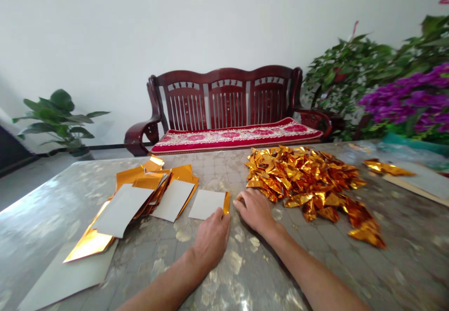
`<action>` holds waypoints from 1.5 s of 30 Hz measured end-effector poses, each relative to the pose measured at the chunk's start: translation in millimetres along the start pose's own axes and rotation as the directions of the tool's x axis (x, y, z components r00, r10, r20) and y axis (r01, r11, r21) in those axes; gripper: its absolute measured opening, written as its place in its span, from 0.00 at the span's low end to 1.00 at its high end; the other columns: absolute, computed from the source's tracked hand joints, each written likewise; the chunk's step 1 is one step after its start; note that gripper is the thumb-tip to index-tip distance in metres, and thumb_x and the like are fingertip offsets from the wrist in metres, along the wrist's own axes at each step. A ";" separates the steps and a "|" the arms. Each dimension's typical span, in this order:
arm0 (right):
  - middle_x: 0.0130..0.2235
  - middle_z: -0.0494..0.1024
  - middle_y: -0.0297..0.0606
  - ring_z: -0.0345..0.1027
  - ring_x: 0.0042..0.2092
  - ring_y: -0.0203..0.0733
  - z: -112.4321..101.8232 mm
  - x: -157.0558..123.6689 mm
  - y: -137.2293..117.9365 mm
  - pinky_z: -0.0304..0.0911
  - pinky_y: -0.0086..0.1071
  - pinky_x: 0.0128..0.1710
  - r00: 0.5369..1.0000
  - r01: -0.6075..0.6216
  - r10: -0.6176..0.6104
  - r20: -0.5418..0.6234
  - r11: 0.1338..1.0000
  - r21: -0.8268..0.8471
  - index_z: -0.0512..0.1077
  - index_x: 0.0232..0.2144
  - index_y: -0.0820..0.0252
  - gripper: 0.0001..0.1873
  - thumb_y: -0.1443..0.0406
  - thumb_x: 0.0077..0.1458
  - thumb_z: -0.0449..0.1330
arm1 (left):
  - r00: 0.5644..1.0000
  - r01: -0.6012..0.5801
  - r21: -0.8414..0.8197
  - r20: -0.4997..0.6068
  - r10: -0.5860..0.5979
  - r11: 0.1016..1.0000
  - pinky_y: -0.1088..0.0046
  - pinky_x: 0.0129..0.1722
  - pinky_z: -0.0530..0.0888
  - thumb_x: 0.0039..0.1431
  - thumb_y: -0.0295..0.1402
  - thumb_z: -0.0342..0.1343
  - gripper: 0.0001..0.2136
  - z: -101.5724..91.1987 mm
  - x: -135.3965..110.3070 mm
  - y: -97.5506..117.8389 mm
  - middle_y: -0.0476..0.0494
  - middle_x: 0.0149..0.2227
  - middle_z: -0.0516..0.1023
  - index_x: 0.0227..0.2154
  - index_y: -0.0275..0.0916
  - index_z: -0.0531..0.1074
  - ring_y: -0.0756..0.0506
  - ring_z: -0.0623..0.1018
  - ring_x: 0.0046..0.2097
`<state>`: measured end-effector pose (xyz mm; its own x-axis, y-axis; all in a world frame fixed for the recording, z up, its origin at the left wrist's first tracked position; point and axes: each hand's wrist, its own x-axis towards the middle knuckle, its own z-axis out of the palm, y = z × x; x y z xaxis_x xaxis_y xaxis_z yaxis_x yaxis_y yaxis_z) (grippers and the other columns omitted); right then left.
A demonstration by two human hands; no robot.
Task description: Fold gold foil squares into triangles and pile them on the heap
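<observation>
Gold foil sheets [182, 173], thin, creased and white-backed, are fanned toward the left edge of the marbled table [45, 217]. A white-backed card [205, 204] is touched at its near edge by the slightly curled fingers [219, 215] of the left hand [210, 241]; whether it is pinched cannot be told. The right hand [255, 210], curled and empty, is rested just beside a heap of folded foil triangles [301, 175]. Sliding of the slippery foil, or crushing of its creases under the hands, is a risk.
</observation>
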<state>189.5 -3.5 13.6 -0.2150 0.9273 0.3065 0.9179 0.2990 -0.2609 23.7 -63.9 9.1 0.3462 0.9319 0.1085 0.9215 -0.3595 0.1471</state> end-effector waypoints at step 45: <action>0.32 0.76 0.33 0.66 0.38 0.39 -10.0 -4.2 -6.6 0.56 0.31 0.39 0.975 0.221 -0.212 -0.067 0.951 0.218 0.73 0.29 0.57 0.04 0.65 0.58 0.62 | 0.874 -0.022 -0.732 -0.345 -0.343 0.681 0.73 0.39 0.71 0.54 0.31 0.56 0.12 -2.4 28.4 -36.9 0.46 0.38 0.77 0.42 0.38 0.70 0.48 0.75 0.38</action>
<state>187.7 -11.6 23.2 -0.3814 0.8258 0.4154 0.7523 0.5384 -0.3797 -0.9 -24.3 9.1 -0.0744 0.9204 0.3838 0.4917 -0.3009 0.8171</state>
